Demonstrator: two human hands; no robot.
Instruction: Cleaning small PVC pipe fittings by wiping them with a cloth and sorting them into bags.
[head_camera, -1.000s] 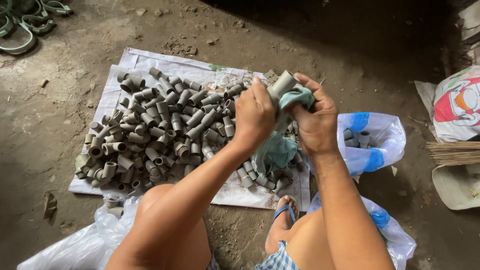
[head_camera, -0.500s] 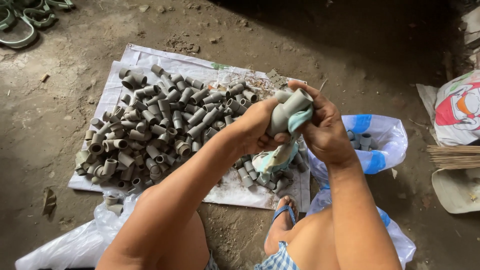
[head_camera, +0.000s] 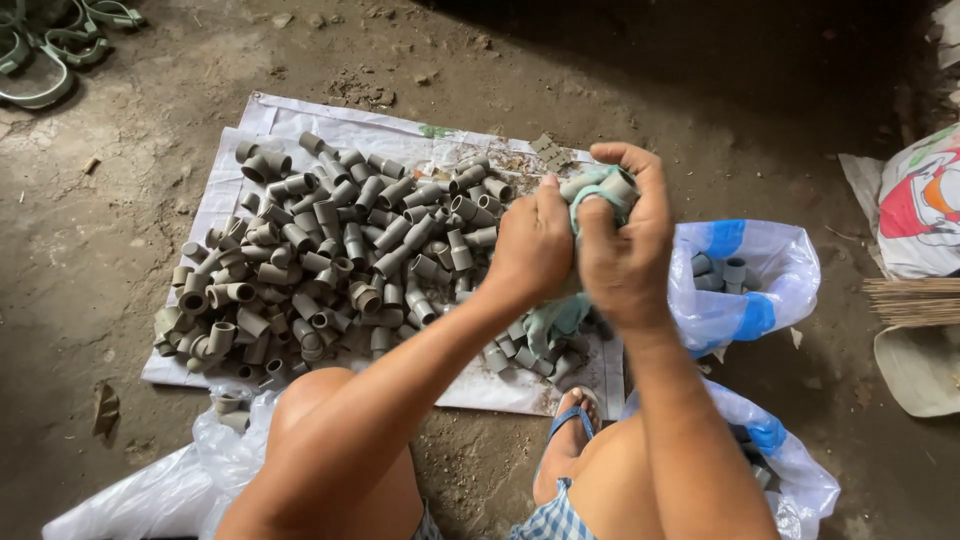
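My left hand (head_camera: 532, 245) and my right hand (head_camera: 622, 240) are pressed together above the right side of a white sheet (head_camera: 300, 122). Between them they hold a grey pipe fitting (head_camera: 612, 186) wrapped in a pale green cloth (head_camera: 552, 322), whose loose end hangs below the hands. My right fingers curl over the fitting's top. My left hand grips the cloth against it. A large heap of grey pipe fittings (head_camera: 330, 255) lies on the sheet, left of my hands.
A white and blue plastic bag (head_camera: 760, 290) with a few fittings lies right of the sheet. Another bag (head_camera: 790, 470) sits by my right knee, clear plastic (head_camera: 130, 495) at lower left. A broom (head_camera: 910, 300) and printed sack (head_camera: 925, 200) lie far right, green clamps (head_camera: 50, 50) top left.
Both hands have twisted the cloth around the fitting, and the fitting's open end has turned. The hands stay at about the same place over the sheet.
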